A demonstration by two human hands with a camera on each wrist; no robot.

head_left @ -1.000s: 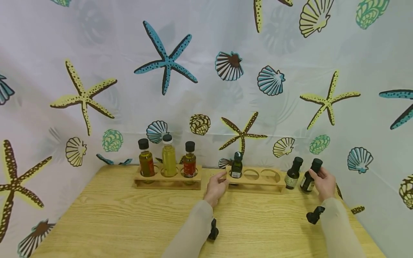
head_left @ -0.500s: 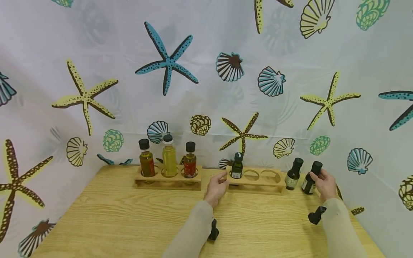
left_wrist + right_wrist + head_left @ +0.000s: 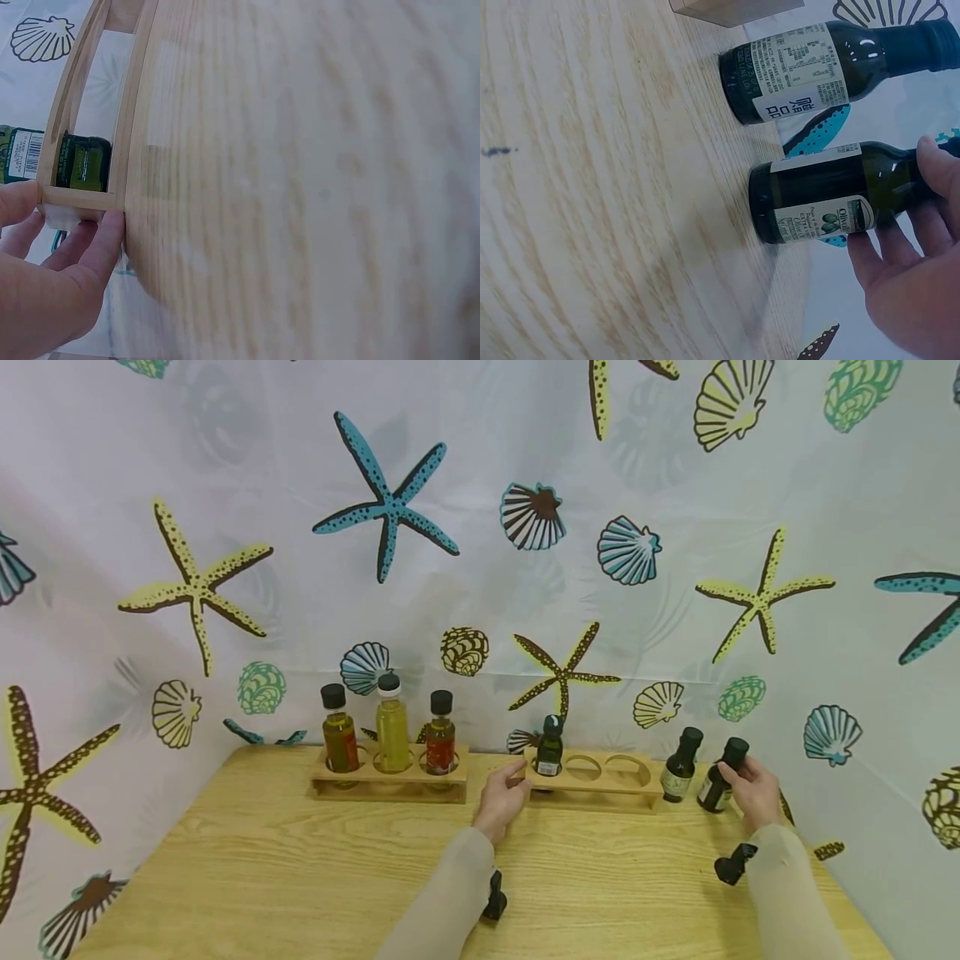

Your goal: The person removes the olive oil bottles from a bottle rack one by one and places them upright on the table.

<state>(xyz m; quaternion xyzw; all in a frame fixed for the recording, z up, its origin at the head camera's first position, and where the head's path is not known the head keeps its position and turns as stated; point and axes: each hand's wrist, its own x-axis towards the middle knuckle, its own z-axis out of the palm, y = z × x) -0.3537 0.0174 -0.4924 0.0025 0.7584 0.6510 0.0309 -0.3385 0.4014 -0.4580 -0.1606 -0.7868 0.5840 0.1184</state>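
Observation:
In the head view my left hand (image 3: 501,800) touches the left end of a wooden bottle rack (image 3: 600,797). The left wrist view shows its thumb and fairly straight fingers against the rack's end. A small dark green bottle (image 3: 550,753) stands in the rack's left hole; the other two holes hold nothing. My right hand (image 3: 754,793) grips a dark olive oil bottle (image 3: 817,195) near its neck, thumb on one side and fingers on the other. Whether its base touches the table cannot be told. Beside it, another dark bottle (image 3: 799,71) stands right of the rack, not held.
On the left, a second wooden rack (image 3: 390,789) holds a red-labelled bottle (image 3: 341,739), a yellow oil bottle (image 3: 392,731) and another red-labelled bottle (image 3: 441,739). The wooden table (image 3: 315,877) meets a patterned curtain (image 3: 480,585) behind and at the right.
My right hand has shifted slightly down in the head view, with the olive oil bottle in its grip. The left hand stays at the rack's end.

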